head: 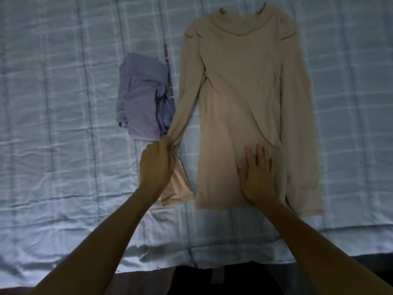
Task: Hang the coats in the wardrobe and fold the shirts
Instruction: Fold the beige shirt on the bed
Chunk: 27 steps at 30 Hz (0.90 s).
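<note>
Near the bed's (63, 145) near edge, my right hand (258, 175) lay flat with its fingers spread, pressing the lower body of the beige shirt (238, 92). My left hand (156, 167) seemed, through the blur, to pinch its sleeve (187, 103). I judged the sleeve should cross the body flat, with the hem pinned. Farther off lay a folded lilac garment (140, 96), just beside the shirt.

The bed (63, 103) has a pale blue checked cover, kinda wrinkly. A beige long-sleeve shirt (238, 103) is laid flat on it, collar at the far end and hem toward the near edge. A folded lavender garment (140, 96) sits just beside its left sleeve.
</note>
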Available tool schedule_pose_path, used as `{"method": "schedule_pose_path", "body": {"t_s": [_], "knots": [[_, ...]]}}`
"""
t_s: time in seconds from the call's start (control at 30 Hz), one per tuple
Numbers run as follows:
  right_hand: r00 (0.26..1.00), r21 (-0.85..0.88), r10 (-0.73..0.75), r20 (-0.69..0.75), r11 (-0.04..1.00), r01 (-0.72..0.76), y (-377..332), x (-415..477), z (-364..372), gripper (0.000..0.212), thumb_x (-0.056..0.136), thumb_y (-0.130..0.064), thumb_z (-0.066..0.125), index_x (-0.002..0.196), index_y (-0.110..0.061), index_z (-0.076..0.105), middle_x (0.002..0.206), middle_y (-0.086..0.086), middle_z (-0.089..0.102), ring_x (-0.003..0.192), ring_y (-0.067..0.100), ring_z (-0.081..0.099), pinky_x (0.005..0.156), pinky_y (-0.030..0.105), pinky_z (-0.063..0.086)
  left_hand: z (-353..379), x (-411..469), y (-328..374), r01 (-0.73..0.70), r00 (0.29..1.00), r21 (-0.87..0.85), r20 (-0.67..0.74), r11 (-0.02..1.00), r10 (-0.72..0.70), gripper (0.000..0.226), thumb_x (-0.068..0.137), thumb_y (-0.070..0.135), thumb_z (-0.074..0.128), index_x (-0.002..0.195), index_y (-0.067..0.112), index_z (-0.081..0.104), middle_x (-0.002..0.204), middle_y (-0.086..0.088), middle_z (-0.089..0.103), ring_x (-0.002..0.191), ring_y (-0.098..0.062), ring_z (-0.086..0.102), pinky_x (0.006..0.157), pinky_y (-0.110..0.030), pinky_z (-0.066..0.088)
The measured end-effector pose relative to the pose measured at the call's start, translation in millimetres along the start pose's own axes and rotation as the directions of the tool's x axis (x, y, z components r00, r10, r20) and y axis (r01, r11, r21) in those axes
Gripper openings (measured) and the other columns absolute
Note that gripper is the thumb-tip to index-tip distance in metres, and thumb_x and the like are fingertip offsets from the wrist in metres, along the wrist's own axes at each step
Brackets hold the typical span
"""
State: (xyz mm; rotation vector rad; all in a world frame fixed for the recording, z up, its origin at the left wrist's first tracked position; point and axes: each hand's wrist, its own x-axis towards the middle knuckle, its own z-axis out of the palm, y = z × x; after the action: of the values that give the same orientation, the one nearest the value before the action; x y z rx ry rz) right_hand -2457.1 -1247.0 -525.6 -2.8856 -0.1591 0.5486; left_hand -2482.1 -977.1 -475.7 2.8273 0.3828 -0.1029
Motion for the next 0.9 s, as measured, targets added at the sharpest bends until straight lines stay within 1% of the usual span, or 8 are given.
{"method": "schedule_pose_path", "body": {"t_s": [0.1, 0.17, 0.27, 0.4, 0.57, 0.63, 0.73, 0.9], "knots": [[1.000, 0.002, -0.001, -0.011, 1.000, 0.001, 8.6, -14.8, -4.2, 0.057, 0.088, -0.032, 0.048, 0.140, -0.009, 0.038, 0.147, 0.025, 0.033, 0.135, 0.042, 0.029, 0.110, 0.056, 0.020, 11.4, -22.2, 20.4, -0.428, 0.900, -0.027, 0.078, 0.903, 0.429, 0.034, 0.086, 0.026, 0.049, 0.111, 0.004, 0.053, 0.085, -0.017, 0.057, 0.073, -0.033, 0.052, 0.065, -0.039, 0.039], [1.000, -0.038, -0.021, -0.023, 0.999, 0.020, 17.9, -27.9, -8.0, 0.057, 0.086, -0.032, 0.051, 0.137, -0.006, 0.042, 0.143, 0.025, 0.038, 0.131, 0.043, 0.035, 0.106, 0.059, 0.026, 26.1, -45.5, 39.5, -0.532, 0.805, -0.085, 0.256, 0.842, 0.535, 0.051, 0.080, 0.042, 0.057, 0.118, 0.008, 0.051, 0.098, -0.015, 0.056, 0.084, -0.031, 0.051, 0.070, -0.039, 0.042], [0.998, -0.073, -0.064, 0.000, 0.995, 0.063, 43.2, -50.1, -12.2, 0.067, 0.085, -0.043, 0.051, 0.140, -0.008, 0.038, 0.145, 0.023, 0.035, 0.132, 0.039, 0.035, 0.107, 0.056, 0.026, 49.2, -69.3, 52.5, -0.539, 0.736, 0.008, 0.491, 0.842, 0.466, 0.072, 0.066, 0.046, 0.069, 0.125, 0.013, 0.047, 0.116, -0.015, 0.051, 0.099, -0.033, 0.050, 0.076, -0.040, 0.043], [0.992, 0.035, -0.121, 0.020, 0.992, 0.121, 86.8, -80.0, -11.2, 0.077, 0.081, -0.050, 0.058, 0.143, -0.014, 0.029, 0.147, 0.022, 0.031, 0.130, 0.036, 0.036, 0.104, 0.051, 0.032, 60.9, -69.4, 50.3, -0.529, 0.763, -0.018, 0.428, 0.848, 0.485, 0.032, 0.080, 0.027, 0.058, 0.108, 0.012, 0.057, 0.097, -0.013, 0.054, 0.085, -0.033, 0.054, 0.066, -0.040, 0.046], [0.998, 0.178, 0.053, -0.032, 0.983, -0.047, 96.5, -97.2, -13.6, 0.056, 0.084, -0.014, 0.067, 0.136, -0.008, 0.046, 0.121, 0.025, 0.054, 0.097, 0.044, 0.056, 0.081, 0.048, 0.048, 55.0, -71.8, 40.8, -0.627, 0.676, -0.034, 0.474, 0.779, 0.565, 0.063, 0.070, 0.061, 0.063, 0.112, 0.014, 0.053, 0.104, -0.009, 0.050, 0.091, -0.028, 0.047, 0.071, -0.039, 0.042], [0.988, 0.269, 0.147, -0.055, 0.955, -0.127, 91.7, -97.1, -15.1, 0.046, 0.087, -0.007, 0.060, 0.133, -0.009, 0.051, 0.114, 0.022, 0.059, 0.095, 0.040, 0.056, 0.081, 0.045, 0.048, 52.2, -72.5, 41.6, -0.658, 0.664, -0.004, 0.469, 0.753, 0.583, 0.056, 0.070, 0.048, 0.070, 0.111, 0.014, 0.053, 0.105, -0.010, 0.052, 0.091, -0.029, 0.049, 0.071, -0.038, 0.043], [0.972, 0.376, 0.217, -0.095, 0.912, -0.167, 86.2, -95.4, -15.5, 0.047, 0.087, -0.004, 0.057, 0.133, -0.009, 0.050, 0.106, 0.020, 0.062, 0.093, 0.035, 0.057, 0.078, 0.042, 0.049, 51.1, -66.5, 45.7, -0.700, 0.645, -0.001, 0.426, 0.714, 0.634, 0.026, 0.078, 0.024, 0.047, 0.096, 0.012, 0.062, 0.093, -0.010, 0.060, 0.080, -0.030, 0.056, 0.067, -0.036, 0.043], [0.973, 0.182, 0.194, -0.124, 0.969, -0.170, 87.2, -99.2, -24.2, 0.052, 0.077, 0.002, 0.060, 0.128, -0.007, 0.054, 0.091, 0.018, 0.058, 0.073, 0.036, 0.055, 0.058, 0.042, 0.049, 34.6, -68.7, 25.1, -0.695, 0.639, -0.082, 0.384, 0.714, 0.666, 0.033, 0.076, 0.014, 0.039, 0.093, 0.010, 0.067, 0.084, -0.008, 0.064, 0.072, -0.025, 0.058, 0.067, -0.032, 0.038]]}}
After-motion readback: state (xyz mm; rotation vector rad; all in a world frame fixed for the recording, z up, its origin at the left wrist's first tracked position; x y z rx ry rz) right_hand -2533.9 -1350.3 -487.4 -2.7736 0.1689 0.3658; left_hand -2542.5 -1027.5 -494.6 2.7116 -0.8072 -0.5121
